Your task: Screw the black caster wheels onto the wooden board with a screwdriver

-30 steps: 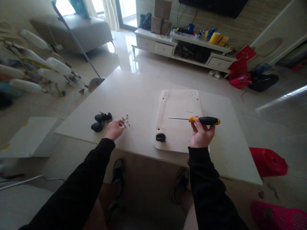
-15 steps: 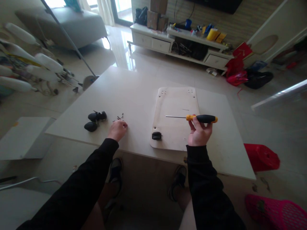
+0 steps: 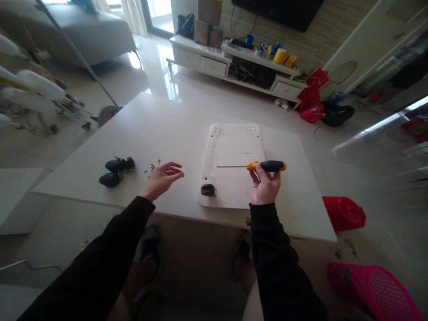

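Observation:
My right hand point(image 3: 265, 186) grips a yellow-and-black screwdriver point(image 3: 271, 166), its shaft pointing left across a pale wooden board point(image 3: 230, 147). One black caster wheel point(image 3: 207, 190) stands on the board's near left corner, and small holes show at the far corners. To the board's left, my left hand point(image 3: 162, 179) hovers over the white table with fingers stretched and apart; I see nothing in it. Several small screws point(image 3: 152, 168) lie just behind that hand, partly hidden by it. Further left rests a group of loose black casters point(image 3: 115, 169).
The white table point(image 3: 160, 120) ends close to my legs. A red plastic stool point(image 3: 344, 213) and a pink basket point(image 3: 371, 290) are on the floor at the right. A low white cabinet point(image 3: 214, 67) stands beyond the table, with a metal pole point(image 3: 80, 55) at the left.
My left hand has lifted from the screws, shifted toward the board and opened its fingers. My right hand still holds the screwdriver over the board. The whole view has swung slightly right.

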Demonstrator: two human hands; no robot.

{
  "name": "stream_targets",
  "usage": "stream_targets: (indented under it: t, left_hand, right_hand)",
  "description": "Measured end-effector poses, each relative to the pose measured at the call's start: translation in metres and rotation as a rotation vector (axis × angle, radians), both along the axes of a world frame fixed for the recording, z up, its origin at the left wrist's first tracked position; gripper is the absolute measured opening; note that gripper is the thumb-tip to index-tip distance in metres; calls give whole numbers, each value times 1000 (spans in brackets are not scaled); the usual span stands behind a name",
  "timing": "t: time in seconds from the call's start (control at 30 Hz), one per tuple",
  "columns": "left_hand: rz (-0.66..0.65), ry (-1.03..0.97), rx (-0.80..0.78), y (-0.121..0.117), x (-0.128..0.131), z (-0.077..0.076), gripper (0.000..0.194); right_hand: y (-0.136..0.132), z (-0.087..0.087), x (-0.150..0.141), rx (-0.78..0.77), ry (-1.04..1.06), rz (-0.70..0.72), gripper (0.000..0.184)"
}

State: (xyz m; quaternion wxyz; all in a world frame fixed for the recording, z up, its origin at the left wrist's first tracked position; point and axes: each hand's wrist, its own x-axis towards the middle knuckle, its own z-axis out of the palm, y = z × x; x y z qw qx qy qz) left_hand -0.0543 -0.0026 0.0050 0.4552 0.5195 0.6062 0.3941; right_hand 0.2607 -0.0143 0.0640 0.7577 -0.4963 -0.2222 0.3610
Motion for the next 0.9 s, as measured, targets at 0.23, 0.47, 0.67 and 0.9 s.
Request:
stream_targets:
  t: [0.23,0.47,0.67,0.9]
  left_hand:
    - [-45,-327,24,-18,34,22,46]
    - [-121,-460,32,-37,51,32,49]
    - [-149,-446,45,-44,61,41,50]
    - [-135,-427,53,-37,69,35,48]
  right_hand:
    - [-19,5,-19,-6,-24,93,66]
    - [-42,11,-34,10,-12,123,68]
    - [-51,18,-36,20,-39,97,71]
    - [-52,17,-26,42,-71,76,74]
